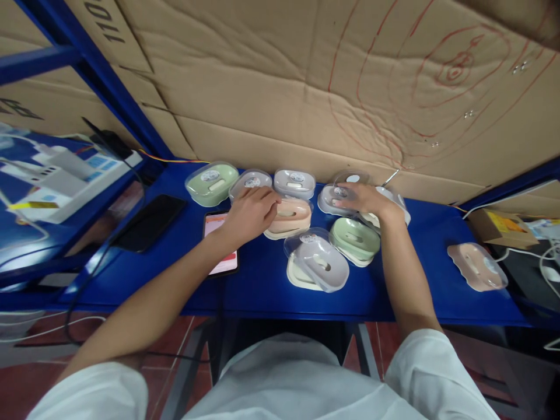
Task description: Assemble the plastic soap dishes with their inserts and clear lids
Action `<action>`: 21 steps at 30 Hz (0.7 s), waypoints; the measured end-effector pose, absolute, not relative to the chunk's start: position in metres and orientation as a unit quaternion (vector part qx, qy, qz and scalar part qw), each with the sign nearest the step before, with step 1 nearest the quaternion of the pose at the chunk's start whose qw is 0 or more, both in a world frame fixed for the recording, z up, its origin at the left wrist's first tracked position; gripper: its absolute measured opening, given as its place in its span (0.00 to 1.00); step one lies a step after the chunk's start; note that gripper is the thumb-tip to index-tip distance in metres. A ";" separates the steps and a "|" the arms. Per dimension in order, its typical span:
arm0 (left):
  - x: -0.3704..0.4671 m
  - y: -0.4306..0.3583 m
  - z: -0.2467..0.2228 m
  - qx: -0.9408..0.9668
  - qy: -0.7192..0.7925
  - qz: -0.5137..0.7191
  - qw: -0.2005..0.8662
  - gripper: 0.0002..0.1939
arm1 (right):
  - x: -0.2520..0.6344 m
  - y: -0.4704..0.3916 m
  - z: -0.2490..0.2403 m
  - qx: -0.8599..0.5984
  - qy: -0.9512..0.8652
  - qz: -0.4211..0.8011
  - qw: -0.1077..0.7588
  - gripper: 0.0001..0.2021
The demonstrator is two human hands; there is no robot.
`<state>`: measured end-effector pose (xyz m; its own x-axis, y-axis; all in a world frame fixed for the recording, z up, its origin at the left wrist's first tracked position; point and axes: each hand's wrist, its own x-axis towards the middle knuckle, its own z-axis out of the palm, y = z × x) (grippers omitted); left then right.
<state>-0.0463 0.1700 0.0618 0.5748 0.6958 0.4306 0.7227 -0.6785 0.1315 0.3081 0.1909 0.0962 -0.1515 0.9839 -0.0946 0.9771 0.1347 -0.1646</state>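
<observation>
At your left fingertips sits the peach box (291, 223), its left end right under them. Your left hand (252, 211): fingers bent, close together; can't tell whether they grip it. Your right hand (365, 199): thumb and forefinger parted at the right end of a grey box (326, 200); looks like contact, firm hold can't be told. To do this well, you'd best steady each box by its base, press on clear plastic lightly since it likely flexes, and mind the cream box (370, 220) partly under your right hand.

Behind your left knuckles: a lilac-grey box (245, 182). Back row, between hands: a pale grey box (294, 184). Nearer you: a green box (352, 236), plus a lilac box (328, 268) askew on its cream base. Farther out: a lidded green box (214, 185) at back left, a lit phone (224, 265) beside your left wrist, a second peach box (475, 267) well apart at right, all on the blue table (262, 297).
</observation>
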 end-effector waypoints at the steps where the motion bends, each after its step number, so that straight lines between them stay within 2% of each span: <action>1: -0.046 0.170 0.062 -0.887 -0.400 -0.229 0.028 0.13 | 0.309 0.191 0.095 -0.644 -0.757 0.106 0.003 0.37; 3: -0.046 0.170 0.062 -0.888 -0.399 -0.228 0.029 0.13 | 0.307 0.190 0.095 -0.622 -0.773 0.121 -0.007 0.40; 7: -0.046 0.170 0.062 -0.888 -0.399 -0.229 0.020 0.14 | 0.297 0.186 0.107 -0.613 -0.783 0.086 0.059 0.24; 10: -0.045 0.169 0.063 -0.886 -0.400 -0.233 0.006 0.14 | 0.284 0.175 0.123 -0.634 -0.766 0.020 0.105 0.19; 13: -0.044 0.166 0.064 -0.887 -0.402 -0.226 0.006 0.14 | 0.269 0.162 0.127 -0.600 -0.796 0.061 0.043 0.17; 17: -0.043 0.164 0.066 -0.888 -0.406 -0.215 0.024 0.15 | 0.251 0.156 0.102 -0.634 -0.765 0.080 -0.074 0.18; 21: -0.043 0.164 0.066 -0.889 -0.407 -0.207 0.030 0.14 | 0.244 0.165 0.081 -0.658 -0.745 0.053 -0.090 0.19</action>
